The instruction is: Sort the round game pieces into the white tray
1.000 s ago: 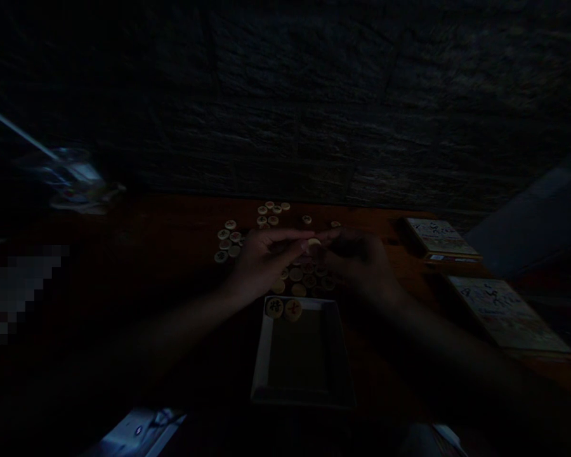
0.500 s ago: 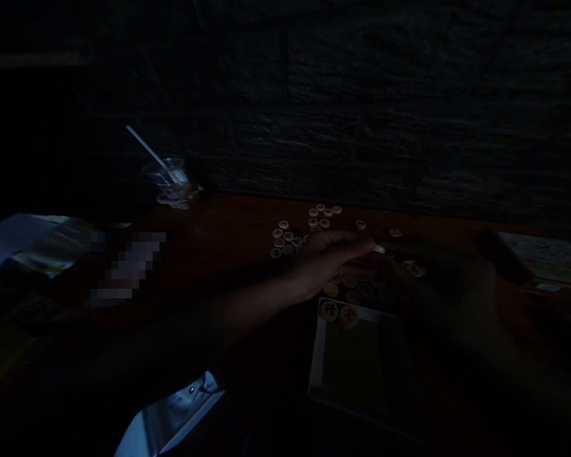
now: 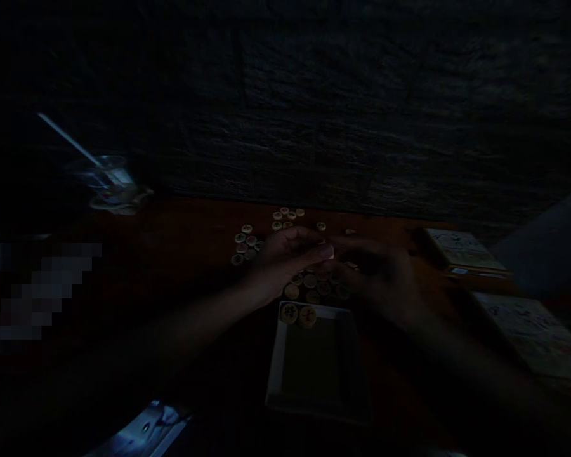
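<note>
Above the loose pieces, my left hand is closed, its thumb pressed on a pale round xiangqi piece. My right hand comes in from the right, its fingers and thumb bent around the same piece; darkness and blur hide the exact contact. Below both hands is a shallow open box. Two pieces lie in its top left corner: one with a black character, the other with a red character. More xiangqi pieces lie just beyond the box, partly under my hands.
Several pieces spread left of my hands, others near the dark brick wall. A clear cup with a straw stands back left. Two flat printed boxes lie right. A bright-screened device is at the lower left.
The view has turned to the right, so the cup, pieces and box sit farther left and a second printed box shows. My right hand's fingers are closer to the piece in my left hand.
</note>
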Demonstrator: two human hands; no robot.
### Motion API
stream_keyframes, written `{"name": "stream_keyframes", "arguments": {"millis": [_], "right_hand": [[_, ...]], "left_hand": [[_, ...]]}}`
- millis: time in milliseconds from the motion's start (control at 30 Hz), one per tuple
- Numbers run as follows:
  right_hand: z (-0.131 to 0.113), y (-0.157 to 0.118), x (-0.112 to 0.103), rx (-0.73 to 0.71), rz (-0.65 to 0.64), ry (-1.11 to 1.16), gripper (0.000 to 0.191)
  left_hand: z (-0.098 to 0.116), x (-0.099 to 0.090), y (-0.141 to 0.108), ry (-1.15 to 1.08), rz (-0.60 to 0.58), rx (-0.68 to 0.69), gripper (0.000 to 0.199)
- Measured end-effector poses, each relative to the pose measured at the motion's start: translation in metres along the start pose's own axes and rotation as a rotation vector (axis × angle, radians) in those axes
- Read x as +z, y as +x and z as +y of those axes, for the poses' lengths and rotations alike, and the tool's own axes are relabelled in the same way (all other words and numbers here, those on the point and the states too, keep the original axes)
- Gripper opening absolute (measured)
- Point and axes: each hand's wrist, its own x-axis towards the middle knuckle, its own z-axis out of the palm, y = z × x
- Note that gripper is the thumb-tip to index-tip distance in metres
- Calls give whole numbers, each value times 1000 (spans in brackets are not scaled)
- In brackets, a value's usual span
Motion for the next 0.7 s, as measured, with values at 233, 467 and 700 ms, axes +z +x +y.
{"name": "stream_keyframes", "arguments": {"millis": [233,467,700], "right_hand": [[1,7,0,322,-130,527,29],[2,6,-3,322,-62,383,31],[-2,0,-6,-218,-23,-322,27]], "left_hand": [[7,-4,2,-167,8,-32,33],[8,-11,6,-120,69,-12,27],[9,0,-3,-16,-105,-112,22]]}}
